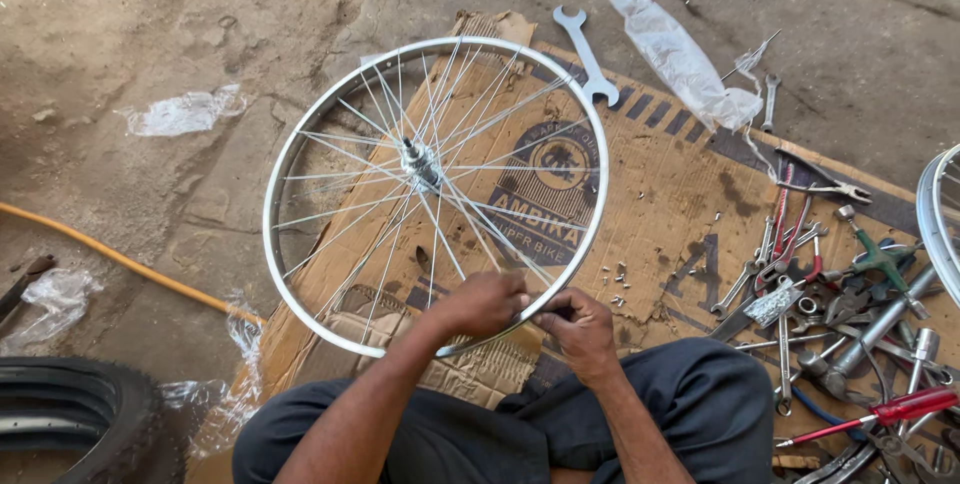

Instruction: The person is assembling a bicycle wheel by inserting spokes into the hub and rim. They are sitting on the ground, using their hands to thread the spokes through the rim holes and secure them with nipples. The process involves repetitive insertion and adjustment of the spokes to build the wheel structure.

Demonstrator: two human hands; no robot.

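right now both hands sit at the near edge of the bike wheel rim (300, 129) lying flat on cardboard (660, 194), left hand (485, 302) & right hand (578, 329) w/ fingers curled, pinching a spoke end at the rim, prob mid-lacing; next move needs a nipple from the loose nipples (615, 279) just right.

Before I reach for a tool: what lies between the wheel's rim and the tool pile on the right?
In the head view, bare cardboard with a scatter of small metal bits separates the wheel from the tool pile.
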